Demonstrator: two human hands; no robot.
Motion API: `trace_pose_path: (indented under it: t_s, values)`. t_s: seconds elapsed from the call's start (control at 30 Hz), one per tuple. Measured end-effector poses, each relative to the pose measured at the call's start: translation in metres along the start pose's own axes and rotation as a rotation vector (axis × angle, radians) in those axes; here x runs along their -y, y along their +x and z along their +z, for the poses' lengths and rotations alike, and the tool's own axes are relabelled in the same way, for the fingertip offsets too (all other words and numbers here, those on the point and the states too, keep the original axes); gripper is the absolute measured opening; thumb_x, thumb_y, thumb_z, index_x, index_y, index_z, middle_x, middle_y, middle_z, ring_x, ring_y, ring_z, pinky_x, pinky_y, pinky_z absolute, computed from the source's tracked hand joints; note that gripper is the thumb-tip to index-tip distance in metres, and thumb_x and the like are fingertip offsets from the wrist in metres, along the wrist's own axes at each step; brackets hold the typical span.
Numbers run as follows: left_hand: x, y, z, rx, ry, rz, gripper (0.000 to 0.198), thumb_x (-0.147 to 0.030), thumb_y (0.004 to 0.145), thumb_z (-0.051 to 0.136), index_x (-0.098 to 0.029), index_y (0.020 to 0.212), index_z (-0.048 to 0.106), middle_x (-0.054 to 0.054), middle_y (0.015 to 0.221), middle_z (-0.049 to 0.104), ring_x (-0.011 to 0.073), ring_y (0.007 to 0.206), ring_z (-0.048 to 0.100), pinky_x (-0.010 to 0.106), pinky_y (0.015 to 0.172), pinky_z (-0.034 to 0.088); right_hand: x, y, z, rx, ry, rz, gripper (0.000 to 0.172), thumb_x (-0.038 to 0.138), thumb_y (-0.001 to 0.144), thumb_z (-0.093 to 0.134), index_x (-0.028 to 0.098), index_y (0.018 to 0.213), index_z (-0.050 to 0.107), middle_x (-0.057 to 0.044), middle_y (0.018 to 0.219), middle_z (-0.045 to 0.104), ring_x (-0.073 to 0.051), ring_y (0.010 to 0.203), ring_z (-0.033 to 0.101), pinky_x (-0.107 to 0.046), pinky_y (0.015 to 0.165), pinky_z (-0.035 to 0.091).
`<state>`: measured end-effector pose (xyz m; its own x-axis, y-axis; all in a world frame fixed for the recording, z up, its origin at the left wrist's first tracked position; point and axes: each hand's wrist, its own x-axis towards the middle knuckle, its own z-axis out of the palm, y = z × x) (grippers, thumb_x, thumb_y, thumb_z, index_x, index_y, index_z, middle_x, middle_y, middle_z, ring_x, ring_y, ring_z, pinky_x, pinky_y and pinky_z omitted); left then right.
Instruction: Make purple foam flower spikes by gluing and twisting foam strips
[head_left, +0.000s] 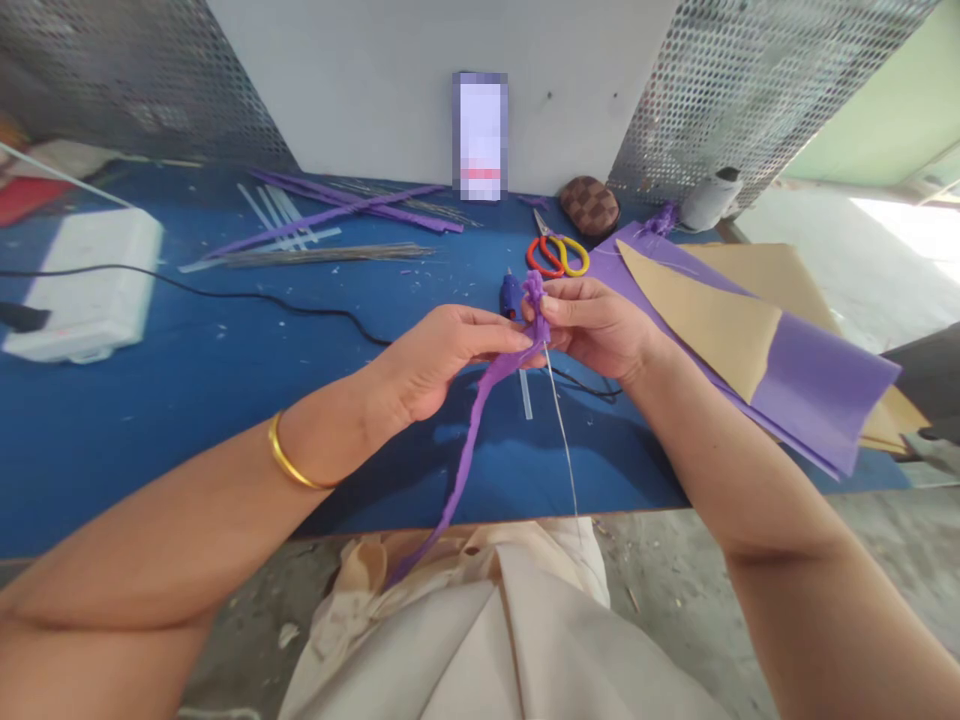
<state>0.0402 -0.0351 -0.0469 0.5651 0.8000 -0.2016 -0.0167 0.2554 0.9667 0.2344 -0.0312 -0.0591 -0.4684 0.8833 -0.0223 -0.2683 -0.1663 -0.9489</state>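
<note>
Above the blue table, my right hand (592,322) pinches a small bunched purple paper flower (534,288) near its base. A thin wire (559,412) runs down from the flower toward my lap. My left hand (465,350) is closed on a long crinkled purple paper strip (474,425) where it meets the flower's base. The strip's loose end hangs over the table edge. Behind my fingers lies a blue glue gun (511,295), partly hidden. A clear glue stick (526,395) shows just below my hands.
Red-and-yellow scissors (556,255) and a checkered pouch (590,205) lie beyond my hands. Purple paper sheets (817,390) and tan paper (701,315) cover the right side. Wires (322,256) and purple strips (360,207) lie at the back left. A black cord (247,294) leads from a white box (94,280).
</note>
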Motion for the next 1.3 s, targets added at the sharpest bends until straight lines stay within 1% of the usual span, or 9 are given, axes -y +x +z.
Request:
trace_pose_path:
  t_s: [0.1,0.3,0.57,0.67,0.77,0.9,1.0,1.13,1.3]
  values:
    - [0.001,0.000,0.001,-0.022,0.048,0.002,0.013,-0.031,0.070,0.075,-0.019,0.071,0.078,0.007,0.074,0.076,0.0202,0.078,0.070,0.033,0.087,0.050,0.000,0.000,-0.001,0.001,-0.034,0.014,0.026,0.034,0.075,0.079,0.011,0.082,0.068,0.001,0.065,0.061,-0.008,0.054,0.052,-0.022,0.056,0.047]
    - [0.001,0.000,0.000,-0.014,0.080,0.002,0.013,-0.032,0.067,0.076,-0.019,0.070,0.078,0.007,0.075,0.076,0.0210,0.076,0.069,0.034,0.083,0.051,0.001,-0.001,0.000,0.035,-0.114,0.016,0.027,0.036,0.074,0.079,0.012,0.078,0.067,0.000,0.063,0.062,-0.010,0.053,0.053,-0.024,0.055,0.045]
    - [0.004,0.002,0.000,-0.019,0.083,-0.016,0.010,-0.030,0.066,0.075,-0.021,0.067,0.079,0.006,0.074,0.076,0.0211,0.076,0.069,0.033,0.083,0.052,0.004,-0.003,0.005,0.035,-0.254,0.004,0.031,0.039,0.073,0.080,0.015,0.069,0.060,0.001,0.062,0.059,-0.011,0.055,0.054,-0.025,0.055,0.044]
    - [0.005,0.003,-0.001,-0.007,0.070,-0.010,0.009,-0.030,0.066,0.075,-0.021,0.067,0.079,0.006,0.075,0.076,0.0213,0.078,0.069,0.033,0.084,0.052,0.003,-0.002,0.007,0.014,-0.267,-0.019,0.032,0.036,0.073,0.080,0.015,0.066,0.057,0.002,0.060,0.056,-0.010,0.054,0.054,-0.024,0.053,0.042]
    - [0.005,0.003,-0.001,0.001,0.067,-0.006,0.011,-0.031,0.065,0.077,-0.021,0.069,0.079,0.006,0.075,0.076,0.0213,0.078,0.069,0.035,0.086,0.051,0.000,-0.002,0.011,-0.001,-0.247,-0.035,0.029,0.031,0.075,0.078,0.016,0.066,0.054,0.004,0.057,0.055,-0.010,0.053,0.055,-0.023,0.051,0.040]
    - [0.008,0.001,0.002,-0.064,0.097,0.014,0.013,-0.031,0.062,0.079,-0.019,0.068,0.077,0.005,0.070,0.074,0.0212,0.076,0.068,0.036,0.086,0.051,-0.004,-0.002,0.020,-0.053,-0.200,-0.046,0.029,0.028,0.074,0.077,0.017,0.067,0.052,0.004,0.054,0.055,-0.012,0.052,0.058,-0.023,0.050,0.043]
    - [0.010,0.000,0.006,-0.113,0.099,0.053,0.014,-0.030,0.062,0.080,-0.018,0.068,0.076,0.004,0.068,0.072,0.0192,0.074,0.066,0.036,0.086,0.050,-0.007,-0.002,0.026,-0.114,-0.182,-0.068,0.030,0.026,0.073,0.077,0.018,0.065,0.050,0.004,0.053,0.054,-0.013,0.051,0.059,-0.025,0.050,0.045]
    - [0.012,0.000,0.008,-0.146,0.110,0.077,0.013,-0.031,0.064,0.080,-0.019,0.066,0.076,0.004,0.068,0.072,0.0192,0.075,0.066,0.033,0.084,0.049,-0.009,-0.001,0.030,-0.187,-0.162,-0.098,0.033,0.022,0.073,0.078,0.018,0.061,0.048,0.005,0.052,0.054,-0.010,0.048,0.054,-0.023,0.048,0.045]
    - [0.012,0.000,0.008,-0.156,0.093,0.065,0.011,-0.031,0.064,0.079,-0.020,0.064,0.076,0.004,0.069,0.073,0.0206,0.079,0.067,0.033,0.086,0.049,-0.010,0.000,0.029,-0.184,-0.154,-0.096,0.030,0.023,0.074,0.078,0.017,0.062,0.052,0.005,0.053,0.054,-0.009,0.048,0.053,-0.023,0.049,0.046]
